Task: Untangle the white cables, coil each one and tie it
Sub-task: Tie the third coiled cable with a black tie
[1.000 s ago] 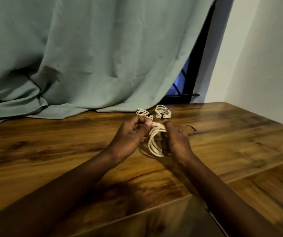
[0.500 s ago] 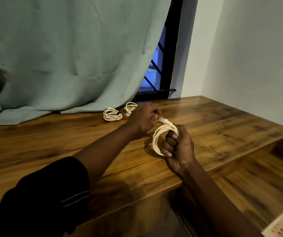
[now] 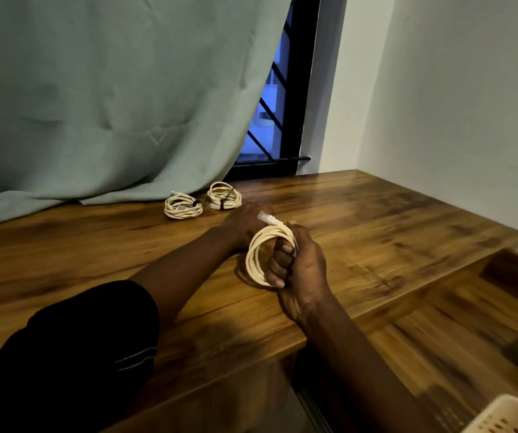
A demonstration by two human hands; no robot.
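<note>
A pale grey-green fabric curtain (image 3: 104,98) hangs across the back and drapes onto the far edge of the dark-grained wooden worktop (image 3: 376,232), leaving a strip of black-barred window (image 3: 279,114) uncovered at its right. A plain white wall (image 3: 457,114) closes the worktop's right edge. A lower wooden surface (image 3: 457,339) steps down beyond the worktop's near right corner, with a cream slotted plastic basket (image 3: 507,417) at its near corner.

A black short sleeve (image 3: 73,357) covers the left upper arm above the worktop's near edge. The right hand (image 3: 298,270) is clenched around the right side of a coil of white cable (image 3: 256,254), holding the loops upright just above the worktop near its middle; a clear plug end (image 3: 265,217) sticks out at the top of the coil. The left hand (image 3: 242,225) lies behind that coil, reaching toward the far edge; its fingers are hidden, so whether it grasps anything cannot be told.

Near the far edge, by the curtain hem, two more coils of white cable lie flat side by side: the left tied coil (image 3: 183,207) and the right tied coil (image 3: 224,195), each bound by a dark tie.
</note>
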